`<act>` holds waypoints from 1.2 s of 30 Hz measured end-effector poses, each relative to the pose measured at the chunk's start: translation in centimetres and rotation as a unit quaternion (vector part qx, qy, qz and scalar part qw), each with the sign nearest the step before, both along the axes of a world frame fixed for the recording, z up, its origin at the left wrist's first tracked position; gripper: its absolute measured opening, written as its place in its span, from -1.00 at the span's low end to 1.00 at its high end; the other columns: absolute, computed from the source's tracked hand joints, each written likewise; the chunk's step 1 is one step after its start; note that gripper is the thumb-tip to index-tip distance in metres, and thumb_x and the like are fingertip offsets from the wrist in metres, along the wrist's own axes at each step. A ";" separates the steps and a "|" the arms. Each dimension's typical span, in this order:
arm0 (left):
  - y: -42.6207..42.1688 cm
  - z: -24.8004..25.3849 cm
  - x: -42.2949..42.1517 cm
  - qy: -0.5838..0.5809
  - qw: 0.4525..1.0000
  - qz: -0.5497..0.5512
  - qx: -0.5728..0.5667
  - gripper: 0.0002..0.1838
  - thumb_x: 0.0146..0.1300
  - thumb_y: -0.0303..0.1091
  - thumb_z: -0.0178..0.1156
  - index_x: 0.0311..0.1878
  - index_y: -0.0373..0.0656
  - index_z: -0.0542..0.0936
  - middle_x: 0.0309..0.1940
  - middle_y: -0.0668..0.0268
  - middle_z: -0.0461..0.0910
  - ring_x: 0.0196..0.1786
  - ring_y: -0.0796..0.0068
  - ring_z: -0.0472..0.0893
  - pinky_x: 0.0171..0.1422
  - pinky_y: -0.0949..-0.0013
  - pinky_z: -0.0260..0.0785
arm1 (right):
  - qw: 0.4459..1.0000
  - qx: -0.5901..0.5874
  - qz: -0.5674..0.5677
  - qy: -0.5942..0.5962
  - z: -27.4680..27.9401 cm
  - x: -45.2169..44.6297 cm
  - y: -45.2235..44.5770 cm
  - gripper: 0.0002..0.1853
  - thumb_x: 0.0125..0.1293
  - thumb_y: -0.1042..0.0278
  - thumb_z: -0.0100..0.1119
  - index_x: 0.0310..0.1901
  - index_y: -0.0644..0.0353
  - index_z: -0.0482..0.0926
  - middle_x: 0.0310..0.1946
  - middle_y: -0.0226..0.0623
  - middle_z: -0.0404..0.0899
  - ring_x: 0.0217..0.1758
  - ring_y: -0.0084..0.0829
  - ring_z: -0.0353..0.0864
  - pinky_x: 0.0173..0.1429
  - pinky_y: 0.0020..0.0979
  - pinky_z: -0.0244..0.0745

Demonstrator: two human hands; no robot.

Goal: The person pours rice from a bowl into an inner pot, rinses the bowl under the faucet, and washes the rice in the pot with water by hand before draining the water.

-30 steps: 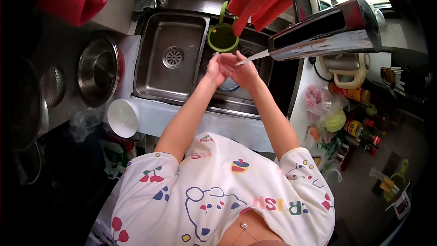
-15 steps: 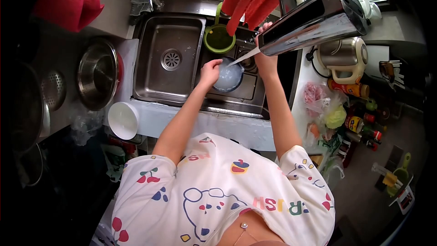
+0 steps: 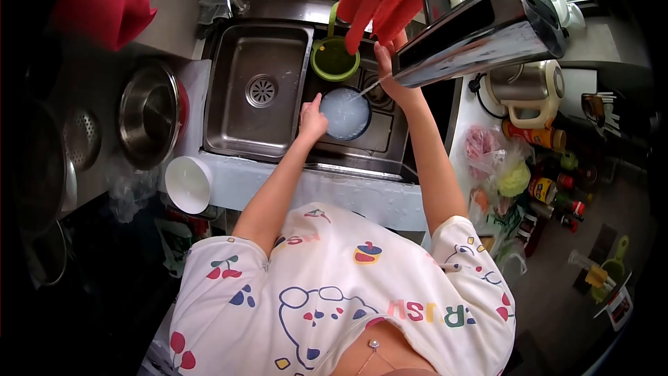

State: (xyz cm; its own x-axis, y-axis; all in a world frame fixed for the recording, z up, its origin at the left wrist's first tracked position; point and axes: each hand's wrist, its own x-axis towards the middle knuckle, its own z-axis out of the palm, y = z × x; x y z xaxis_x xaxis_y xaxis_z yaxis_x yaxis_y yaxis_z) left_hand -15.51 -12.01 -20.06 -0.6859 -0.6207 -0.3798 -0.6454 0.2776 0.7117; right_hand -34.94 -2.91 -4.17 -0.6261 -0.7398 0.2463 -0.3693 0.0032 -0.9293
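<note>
A round bowl of cloudy water (image 3: 344, 113) stands in the right sink basin (image 3: 379, 146). A thin stream falls toward it from the large chrome faucet (image 3: 480, 31). My left hand (image 3: 313, 119) is at the bowl's left edge, its index finger pointing up and the other fingers curled; whether it grips the rim I cannot tell. My right hand (image 3: 391, 69) is raised behind the faucet spout, near its base; the spout partly hides its fingers. Just behind the bowl sits a green strainer (image 3: 335, 59).
Red cloths (image 3: 379, 0) hang by the faucet. Left of the bowl is the other sink basin (image 3: 236, 111). A white bowl (image 3: 188, 184) and a metal pan (image 3: 148, 115) stand at the left. On the right are a kettle (image 3: 525, 90), bags and several bottles.
My hands were together under the stream, then parted, the right rising behind the faucet. The bowl came into view, the stream has thinned, and my left index finger has straightened.
</note>
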 end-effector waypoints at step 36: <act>1.7 9.5 2.6 0.011 0.999 -0.027 0.025 -0.47 0.11 -0.46 0.02 0.22 -0.13 0.48 -0.17 -0.06 0.62 -0.09 -0.08 0.61 0.07 0.03 0.44 | 0.923 0.335 -0.161 -0.099 -5.3 9.7 11.3 -0.68 0.30 0.37 0.05 0.07 0.21 0.48 -0.44 -0.01 0.62 -0.30 0.00 0.65 -0.15 -0.13 0.49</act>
